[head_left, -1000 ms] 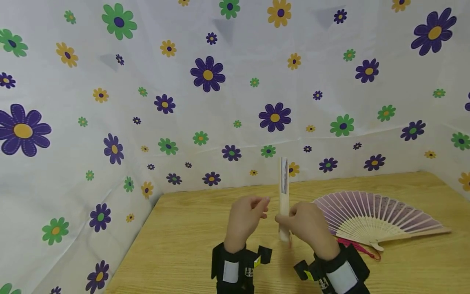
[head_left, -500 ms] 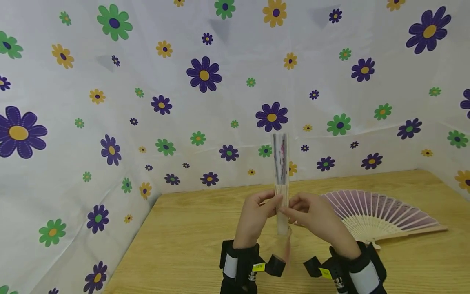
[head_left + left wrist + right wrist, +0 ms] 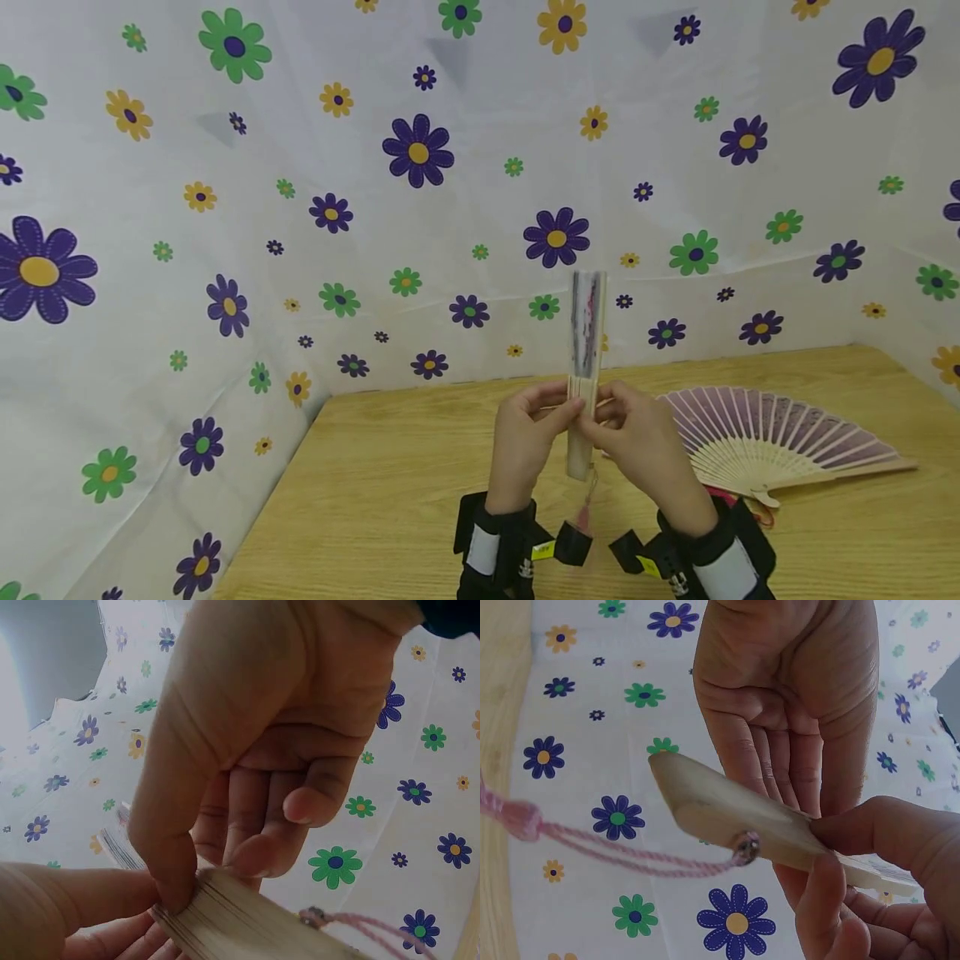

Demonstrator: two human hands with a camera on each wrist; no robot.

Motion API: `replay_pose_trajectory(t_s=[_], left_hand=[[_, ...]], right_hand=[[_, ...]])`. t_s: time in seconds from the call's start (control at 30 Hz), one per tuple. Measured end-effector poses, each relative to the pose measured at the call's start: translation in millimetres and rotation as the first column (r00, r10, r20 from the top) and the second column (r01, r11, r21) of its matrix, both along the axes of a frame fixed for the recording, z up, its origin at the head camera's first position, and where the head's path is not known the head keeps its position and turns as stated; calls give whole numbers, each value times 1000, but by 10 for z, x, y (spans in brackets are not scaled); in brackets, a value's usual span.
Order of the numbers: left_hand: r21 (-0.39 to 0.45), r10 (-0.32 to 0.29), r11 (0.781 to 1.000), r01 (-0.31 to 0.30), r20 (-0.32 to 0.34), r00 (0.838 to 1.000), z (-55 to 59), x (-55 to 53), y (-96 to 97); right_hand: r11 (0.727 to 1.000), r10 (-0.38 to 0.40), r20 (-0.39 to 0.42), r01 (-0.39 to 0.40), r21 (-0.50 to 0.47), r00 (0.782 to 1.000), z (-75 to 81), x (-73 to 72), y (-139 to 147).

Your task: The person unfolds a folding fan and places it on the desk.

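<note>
Upright above the table, a folded hand fan (image 3: 585,333) shows pale wooden sticks and a grey printed leaf with red touches. My left hand (image 3: 521,442) pinches its left side, thumb in front. From the other side, my right hand (image 3: 637,433) pinches the sticks at about the same height. In the left wrist view, the stacked ribs (image 3: 217,915) lie pressed together between the thumbs and fingers. A pink cord with a tassel (image 3: 517,817) hangs from the rivet (image 3: 745,847) at the fan's lower end.
A second fan (image 3: 780,433), purple with pale ribs, lies spread on the wooden table (image 3: 390,483) to the right. Its red tassel (image 3: 761,512) is partly hidden by my right wrist strap. A flower-patterned cloth (image 3: 450,217) hangs behind and at the sides.
My left hand, apart from the fan one second ago, has come to it and now grips it alongside my right. The folded fan has risen and turned, showing more of its printed leaf.
</note>
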State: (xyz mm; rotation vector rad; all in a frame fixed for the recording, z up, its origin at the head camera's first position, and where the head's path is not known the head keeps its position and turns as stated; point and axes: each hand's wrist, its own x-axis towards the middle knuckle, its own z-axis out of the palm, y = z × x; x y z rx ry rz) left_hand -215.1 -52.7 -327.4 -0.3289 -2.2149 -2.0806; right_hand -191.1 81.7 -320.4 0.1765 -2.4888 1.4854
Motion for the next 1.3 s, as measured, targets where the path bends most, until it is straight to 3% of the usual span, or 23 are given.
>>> replay_pose_trajectory(t_s=[0.17, 0.4, 0.77, 1.03, 1.3], left_hand=[[-14, 29, 999, -29, 9, 1000, 0, -4, 13], [-131, 109, 984, -121, -99, 989, -19, -18, 20], [-234, 97, 965, -122, -115, 989, 2, -8, -19], [-318, 165, 922, -222, -195, 967, -23, -5, 15], [-309, 154, 930, -201, -170, 973, -21, -3, 7]], right_hand=[[996, -56, -44, 58, 67, 997, -5, 12, -27], [983, -81, -84, 93, 157, 993, -16, 5, -21], [986, -95, -73, 104, 128, 993, -3, 15, -5], [978, -121, -57, 129, 166, 991, -4, 14, -1], [976, -118, -75, 130, 177, 990, 0, 9, 20]])
